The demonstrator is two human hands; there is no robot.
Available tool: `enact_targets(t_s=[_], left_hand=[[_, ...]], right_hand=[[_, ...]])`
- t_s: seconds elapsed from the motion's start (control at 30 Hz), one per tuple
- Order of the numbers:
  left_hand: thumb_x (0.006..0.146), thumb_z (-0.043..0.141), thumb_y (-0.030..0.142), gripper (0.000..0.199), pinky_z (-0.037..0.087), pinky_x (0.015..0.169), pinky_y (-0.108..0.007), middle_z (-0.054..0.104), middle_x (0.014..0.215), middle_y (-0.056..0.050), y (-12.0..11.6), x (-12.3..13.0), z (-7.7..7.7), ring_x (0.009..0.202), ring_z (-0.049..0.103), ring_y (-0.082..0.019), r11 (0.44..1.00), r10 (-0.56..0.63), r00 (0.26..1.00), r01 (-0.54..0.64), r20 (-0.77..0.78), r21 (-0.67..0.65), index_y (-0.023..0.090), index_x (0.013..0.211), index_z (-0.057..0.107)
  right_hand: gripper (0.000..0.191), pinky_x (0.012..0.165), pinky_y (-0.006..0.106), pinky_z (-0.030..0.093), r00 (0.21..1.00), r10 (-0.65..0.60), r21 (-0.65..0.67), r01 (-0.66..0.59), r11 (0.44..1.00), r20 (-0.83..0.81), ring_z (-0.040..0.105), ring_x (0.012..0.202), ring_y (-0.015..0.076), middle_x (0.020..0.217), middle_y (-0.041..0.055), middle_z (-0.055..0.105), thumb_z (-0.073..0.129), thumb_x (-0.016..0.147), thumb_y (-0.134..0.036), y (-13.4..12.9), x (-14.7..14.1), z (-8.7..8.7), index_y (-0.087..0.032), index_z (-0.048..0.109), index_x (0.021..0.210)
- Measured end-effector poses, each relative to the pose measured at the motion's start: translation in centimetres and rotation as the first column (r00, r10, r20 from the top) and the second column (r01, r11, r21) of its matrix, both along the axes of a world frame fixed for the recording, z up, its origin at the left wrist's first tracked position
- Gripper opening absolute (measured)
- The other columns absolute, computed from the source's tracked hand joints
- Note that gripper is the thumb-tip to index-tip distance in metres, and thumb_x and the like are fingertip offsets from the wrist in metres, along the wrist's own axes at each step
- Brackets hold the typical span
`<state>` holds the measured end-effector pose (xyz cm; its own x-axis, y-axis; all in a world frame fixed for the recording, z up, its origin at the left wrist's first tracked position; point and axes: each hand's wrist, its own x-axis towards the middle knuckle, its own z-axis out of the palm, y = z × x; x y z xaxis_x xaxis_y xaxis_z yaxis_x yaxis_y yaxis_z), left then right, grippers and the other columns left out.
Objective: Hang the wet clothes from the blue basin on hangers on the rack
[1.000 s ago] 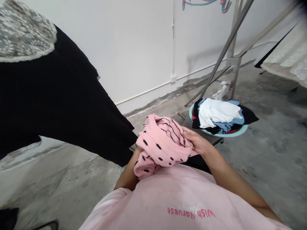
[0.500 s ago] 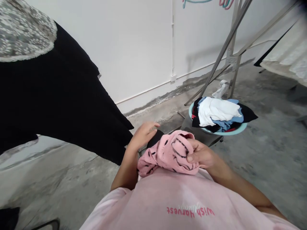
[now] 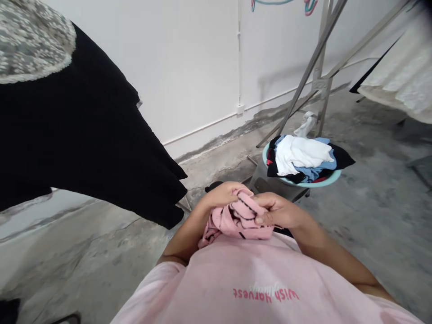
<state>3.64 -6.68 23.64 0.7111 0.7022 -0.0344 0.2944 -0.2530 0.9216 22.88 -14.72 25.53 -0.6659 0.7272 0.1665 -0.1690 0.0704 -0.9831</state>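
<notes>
While the right hand (image 3: 279, 210) pinches the cloth (image 3: 232, 227), its bulk lies leftward, touching the left hand (image 3: 225, 193).
Bunched before the shirt (image 3: 232, 274), long axis roughly crosswise; left fingers hidden, closure cannot be told.

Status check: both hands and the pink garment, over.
Right hand gripping pink garment. Left hand against it, grip hidden. Garment bunched before the shirt. Nothing visibly blocking; clothes basin off to the right.
</notes>
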Motion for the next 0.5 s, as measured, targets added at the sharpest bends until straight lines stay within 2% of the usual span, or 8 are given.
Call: enact_targets(t_s=[0.1, 0.17, 0.2, 0.27, 0.33, 0.37, 0.43, 0.5], left_hand=[[0.078, 0.064, 0.029, 0.015, 0.048, 0.068, -0.026, 0.067, 0.073, -0.001, 0.7, -1.9, 0.4, 0.072, 0.062, -0.016, 0.991, 0.085, 0.996, -0.083, -0.013, 0.106, 0.015, 0.082, 0.071], [0.075, 0.062, 0.023, 0.011, 0.045, 0.062, -0.023, 0.066, 0.069, 0.000, 0.9, -3.1, 1.0, 0.067, 0.061, -0.014, 0.935, 0.275, 0.960, -0.281, 0.058, 0.218, 0.016, 0.077, 0.070], [0.074, 0.060, 0.020, 0.010, 0.044, 0.061, -0.022, 0.066, 0.069, 0.001, 1.0, -3.7, 1.4, 0.066, 0.060, -0.013, 0.875, 0.392, 0.907, -0.420, 0.157, 0.241, 0.017, 0.076, 0.070], [0.070, 0.059, 0.015, 0.012, 0.044, 0.058, -0.020, 0.065, 0.071, 0.002, 0.7, -4.7, 2.4, 0.063, 0.059, -0.011, 0.718, 0.572, 0.698, -0.680, 0.431, 0.150, 0.018, 0.078, 0.068], [0.065, 0.058, 0.011, 0.019, 0.043, 0.055, -0.018, 0.062, 0.072, 0.003, 0.1, -5.2, 3.5, 0.059, 0.056, -0.009, 0.585, 0.626, 0.430, -0.811, 0.651, -0.027, 0.018, 0.080, 0.065], [0.062, 0.058, 0.009, 0.021, 0.042, 0.053, -0.017, 0.060, 0.071, 0.004, -0.2, -5.3, 4.1, 0.057, 0.054, -0.008, 0.544, 0.625, 0.324, -0.833, 0.710, -0.099, 0.018, 0.081, 0.064], [0.061, 0.058, 0.008, 0.023, 0.040, 0.050, -0.015, 0.056, 0.067, 0.005, -0.9, -5.2, 5.0, 0.054, 0.051, -0.007, 0.506, 0.624, 0.221, -0.845, 0.750, -0.171, 0.019, 0.081, 0.062], [0.062, 0.058, 0.009, 0.025, 0.039, 0.050, -0.015, 0.053, 0.066, 0.005, -1.3, -5.0, 5.5, 0.053, 0.050, -0.007, 0.494, 0.635, 0.205, -0.849, 0.745, -0.188, 0.019, 0.084, 0.061]], right_hand=[[0.032, 0.073, 0.025, 0.048, 0.992, -0.127, -0.026, 0.127, 0.992, -0.002, 0.060, 0.083, 0.0167, 0.090, 0.0051, 0.067, 0.074, 0.074, -0.035, 0.4, 0.8, -0.1, -0.014, 0.073, 0.098], [0.032, 0.073, 0.026, 0.050, 0.969, -0.248, -0.022, 0.248, 0.968, 0.010, 0.062, 0.085, 0.0182, 0.094, 0.0064, 0.069, 0.074, 0.074, -0.033, 0.9, 1.2, -0.1, -0.016, 0.073, 0.101], [0.031, 0.073, 0.027, 0.050, 0.943, -0.330, 0.001, 0.331, 0.944, 0.029, 0.063, 0.086, 0.0185, 0.095, 0.0064, 0.069, 0.074, 0.073, -0.031, 1.2, 1.3, -0.2, -0.017, 0.074, 0.101], [0.027, 0.075, 0.028, 0.049, 0.847, -0.522, 0.097, 0.514, 0.852, 0.094, 0.062, 0.089, 0.0193, 0.096, 0.0057, 0.069, 0.072, 0.073, -0.027, 2.0, 1.7, -0.5, -0.020, 0.074, 0.099], [0.025, 0.077, 0.029, 0.047, 0.697, -0.696, 0.265, 0.647, 0.715, 0.173, 0.061, 0.089, 0.0192, 0.096, 0.0049, 0.069, 0.067, 0.074, -0.021, 3.1, 1.9, -1.3, -0.022, 0.074, 0.098], [0.025, 0.076, 0.030, 0.045, 0.619, -0.758, 0.364, 0.670, 0.647, 0.206, 0.059, 0.088, 0.0187, 0.094, 0.0047, 0.068, 0.064, 0.074, -0.018, 3.7, 2.0, -1.9, -0.023, 0.074, 0.096], [0.025, 0.073, 0.030, 0.042, 0.502, -0.825, 0.521, 0.646, 0.557, 0.259, 0.057, 0.083, 0.0176, 0.089, 0.0046, 0.066, 0.061, 0.072, -0.014, 4.8, 2.2, -3.4, -0.022, 0.074, 0.092], [0.026, 0.072, 0.030, 0.041, 0.450, -0.842, 0.585, 0.612, 0.533, 0.297, 0.057, 0.082, 0.0174, 0.087, 0.0047, 0.065, 0.060, 0.070, -0.012, 5.7, 2.3, -4.8, -0.021, 0.073, 0.091]])
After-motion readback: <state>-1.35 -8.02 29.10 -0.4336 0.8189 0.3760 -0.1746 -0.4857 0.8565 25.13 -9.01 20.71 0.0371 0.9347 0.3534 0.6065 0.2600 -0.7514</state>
